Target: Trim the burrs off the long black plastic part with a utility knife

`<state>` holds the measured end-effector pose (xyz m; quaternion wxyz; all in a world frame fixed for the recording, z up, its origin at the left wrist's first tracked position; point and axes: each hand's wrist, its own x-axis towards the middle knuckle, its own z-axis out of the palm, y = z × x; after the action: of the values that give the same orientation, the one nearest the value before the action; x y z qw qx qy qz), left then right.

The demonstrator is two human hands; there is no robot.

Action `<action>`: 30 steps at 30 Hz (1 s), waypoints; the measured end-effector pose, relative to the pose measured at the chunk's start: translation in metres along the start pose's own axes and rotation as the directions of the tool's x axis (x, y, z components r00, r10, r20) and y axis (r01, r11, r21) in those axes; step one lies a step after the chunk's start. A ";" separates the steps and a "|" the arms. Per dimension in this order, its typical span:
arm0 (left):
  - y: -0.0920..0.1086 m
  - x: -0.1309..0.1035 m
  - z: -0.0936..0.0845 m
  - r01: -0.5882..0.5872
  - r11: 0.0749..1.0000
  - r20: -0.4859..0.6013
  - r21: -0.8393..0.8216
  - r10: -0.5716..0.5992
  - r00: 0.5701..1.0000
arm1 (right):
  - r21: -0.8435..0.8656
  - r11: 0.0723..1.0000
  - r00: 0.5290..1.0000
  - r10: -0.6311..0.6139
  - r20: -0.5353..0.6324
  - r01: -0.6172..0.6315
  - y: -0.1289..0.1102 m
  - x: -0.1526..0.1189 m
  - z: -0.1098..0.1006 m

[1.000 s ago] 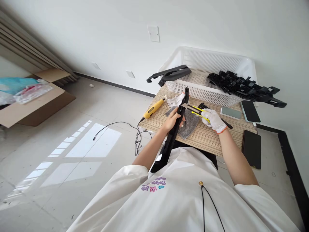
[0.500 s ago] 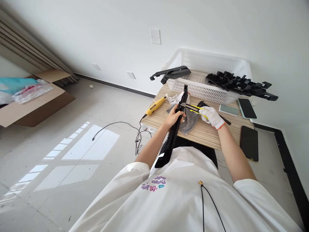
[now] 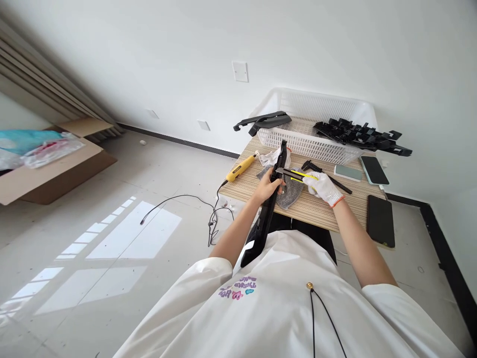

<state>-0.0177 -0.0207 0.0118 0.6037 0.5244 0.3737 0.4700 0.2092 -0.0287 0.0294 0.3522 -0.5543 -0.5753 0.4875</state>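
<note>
Bare left hand (image 3: 269, 187) clamped round long black plastic strip (image 3: 269, 201), just above grey cloth (image 3: 292, 191) on table (image 3: 246, 188). Gloved right hand (image 3: 323, 186) closed on yellow utility knife (image 3: 298, 174), blade touching strip beside left grip. Trimming looks mid-way; black parts (image 3: 359, 135) stacked on white basket (image 3: 305, 140) beyond

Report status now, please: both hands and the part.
Left hand grips long black plastic part. Gloved right hand holds yellow utility knife, blade at part. Grey cloth underneath.
</note>
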 end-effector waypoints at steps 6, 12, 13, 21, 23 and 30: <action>-0.003 -0.008 0.000 0.030 0.998 0.017 0.046 -0.030 0.999 | 0.033 0.998 0.999 0.044 0.030 -0.045 0.000 -0.015 0.005; -0.010 -0.009 -0.004 0.009 0.999 0.048 0.044 -0.011 0.999 | 0.084 0.983 0.984 0.155 0.085 -0.162 0.002 -0.019 0.005; -0.010 -0.009 -0.004 0.010 0.999 0.048 0.043 -0.012 0.999 | 0.088 0.980 0.981 0.170 0.091 -0.178 0.002 -0.020 0.005; -0.008 -0.011 -0.003 0.005 1.000 0.030 0.012 -0.005 1.000 | 0.091 0.975 0.977 0.196 0.079 -0.203 -0.008 -0.032 0.003; -0.009 -0.011 -0.003 -0.016 0.999 0.008 0.027 0.016 1.000 | 0.123 0.980 0.987 0.156 0.033 -0.158 -0.008 -0.033 0.003; -0.011 -0.009 -0.003 -0.048 0.999 0.034 0.014 0.048 0.998 | 0.056 0.984 0.986 0.169 0.003 -0.168 -0.008 -0.037 0.006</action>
<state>-0.0215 -0.0282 0.0001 0.5945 0.5456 0.3543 0.4726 0.2066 -0.0656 0.0406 0.3257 -0.5915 -0.5121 0.5309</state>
